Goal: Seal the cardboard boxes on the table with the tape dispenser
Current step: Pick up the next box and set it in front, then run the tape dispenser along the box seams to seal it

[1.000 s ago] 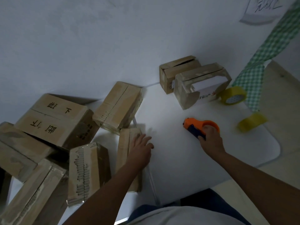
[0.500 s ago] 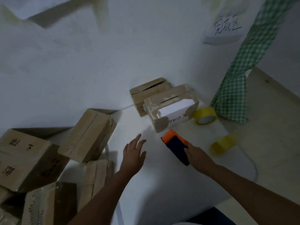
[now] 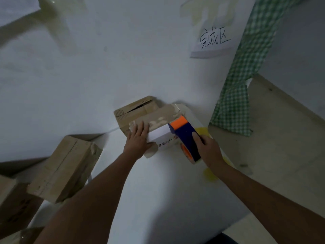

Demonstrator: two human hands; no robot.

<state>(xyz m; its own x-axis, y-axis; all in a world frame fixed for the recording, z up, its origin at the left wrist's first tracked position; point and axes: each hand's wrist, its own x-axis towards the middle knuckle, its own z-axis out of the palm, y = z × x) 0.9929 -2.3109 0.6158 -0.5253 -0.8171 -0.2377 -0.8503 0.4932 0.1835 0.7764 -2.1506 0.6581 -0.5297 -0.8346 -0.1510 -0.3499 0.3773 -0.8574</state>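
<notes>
Orange-capped tape dispenser [image 3: 184, 136]: gripped in the right hand [image 3: 210, 152], its nose at the box's far right end.
Left hand [image 3: 138, 140]: fingers flat, pressing the box [image 3: 158, 131] top.
Box: against the wall on the desk [image 3: 167, 191].
Technique: keep pressing the flaps down; drag the dispenser steadily along the seam.

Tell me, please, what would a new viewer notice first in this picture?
First, the orange and dark blue tape dispenser, gripped by the right hand against the box with the white panel by the wall. The left hand presses on that box. On the wall above hangs a handwritten paper sign.
</notes>
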